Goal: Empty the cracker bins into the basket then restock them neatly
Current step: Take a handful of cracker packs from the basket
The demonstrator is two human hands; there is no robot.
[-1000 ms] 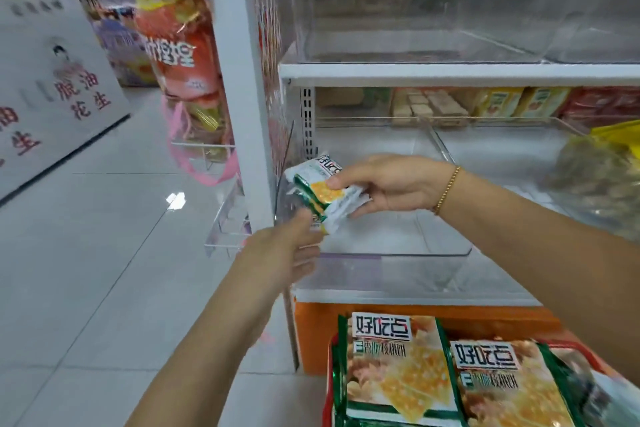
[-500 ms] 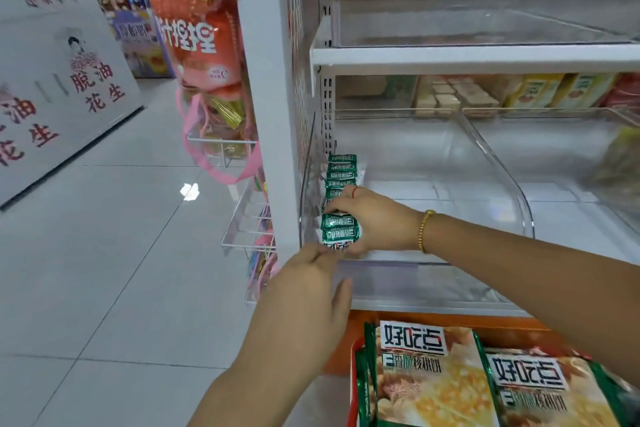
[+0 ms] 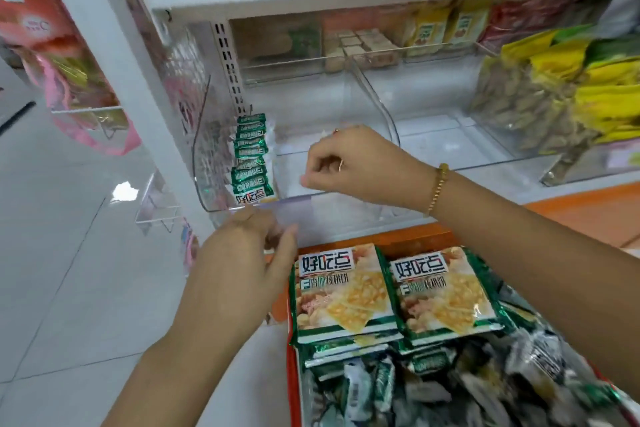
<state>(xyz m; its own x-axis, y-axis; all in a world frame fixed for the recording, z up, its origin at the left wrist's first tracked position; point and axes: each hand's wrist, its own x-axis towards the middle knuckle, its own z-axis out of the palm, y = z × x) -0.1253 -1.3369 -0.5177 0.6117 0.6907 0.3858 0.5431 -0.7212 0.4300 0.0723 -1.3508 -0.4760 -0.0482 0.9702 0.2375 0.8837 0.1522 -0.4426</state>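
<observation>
A row of small green cracker packets stands on edge along the left wall of the clear plastic bin on the lower shelf. My right hand hovers over the bin's front edge, just right of the row, fingers curled with nothing in them. Lower down, my left hand is at the bin's front lip with fingers relaxed and thumb out, empty. Below the shelf, the red basket holds several loose packets, with two larger cracker bags lying on top.
A white shelf upright stands left of the bin, with hanging snack bags beyond it. To the right, a neighbouring clear bin has yellow and green snack bags piled in it. White tiled floor lies to the left.
My right hand set its packets at the front of the row and let go, then drew back to the right. My view tilted down, showing more of the basket.
</observation>
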